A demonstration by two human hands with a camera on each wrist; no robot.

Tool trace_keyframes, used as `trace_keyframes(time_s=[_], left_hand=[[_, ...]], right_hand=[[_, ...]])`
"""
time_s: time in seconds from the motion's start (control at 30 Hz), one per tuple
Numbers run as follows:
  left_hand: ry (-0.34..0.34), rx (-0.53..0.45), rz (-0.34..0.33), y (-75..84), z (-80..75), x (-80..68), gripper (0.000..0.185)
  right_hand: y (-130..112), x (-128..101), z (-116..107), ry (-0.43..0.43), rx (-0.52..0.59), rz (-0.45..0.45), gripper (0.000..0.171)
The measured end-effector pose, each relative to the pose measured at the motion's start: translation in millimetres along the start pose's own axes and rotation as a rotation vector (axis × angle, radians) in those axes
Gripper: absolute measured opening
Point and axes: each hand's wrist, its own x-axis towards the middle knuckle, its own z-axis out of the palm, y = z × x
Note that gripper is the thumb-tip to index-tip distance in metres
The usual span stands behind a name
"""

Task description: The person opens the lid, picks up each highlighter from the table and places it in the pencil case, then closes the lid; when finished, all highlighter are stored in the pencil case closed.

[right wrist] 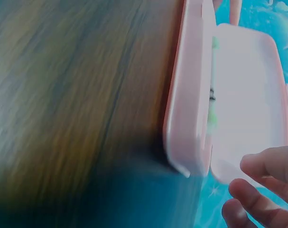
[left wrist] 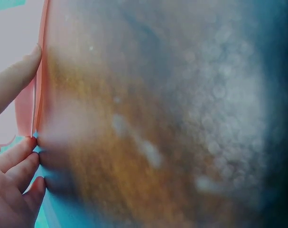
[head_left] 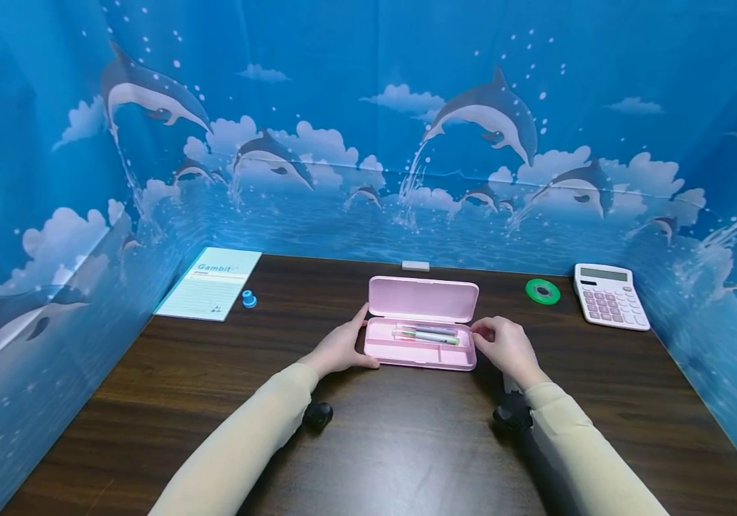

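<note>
A pink pencil case (head_left: 420, 356) lies open in the middle of the dark wooden table, its lid (head_left: 422, 297) tipped back. Two or three pens (head_left: 429, 333) lie in the tray. My left hand (head_left: 342, 345) grips the case's left end, thumb up by the hinge and fingers at the front corner. In the left wrist view the left hand (left wrist: 13, 180) shows against the pink edge (left wrist: 37, 95). My right hand (head_left: 503, 344) rests at the right end with loosely curled fingertips. In the right wrist view the right hand (right wrist: 262, 185) is beside the lid (right wrist: 248, 95).
A pale green notepad (head_left: 210, 283) and a small blue object (head_left: 249, 299) lie at the back left. A small white block (head_left: 415, 266) sits behind the case. A green tape roll (head_left: 543, 291) and a calculator (head_left: 609, 296) are at the back right. Blue dolphin-print walls enclose three sides.
</note>
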Motion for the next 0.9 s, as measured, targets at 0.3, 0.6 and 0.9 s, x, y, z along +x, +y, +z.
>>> trace_keyframes(time_s=[0.3, 0.6, 0.9], left_hand=[[0.002, -0.006, -0.004, -0.8, -1.5, -1.1, 0.118], [0.003, -0.005, 0.003, -1.0, 0.4, 1.2, 0.119], [-0.006, -0.019, -0.012, 0.0, 0.6, 1.6, 0.118]], right_hand=[[19.7, -9.8, -11.2, 0.002, -0.012, 0.034, 0.013], [44.7, -21.5, -18.8, 0.028, -0.044, 0.1, 0.019], [61.3, -32.7, -25.2, 0.017, -0.055, 0.18, 0.028]])
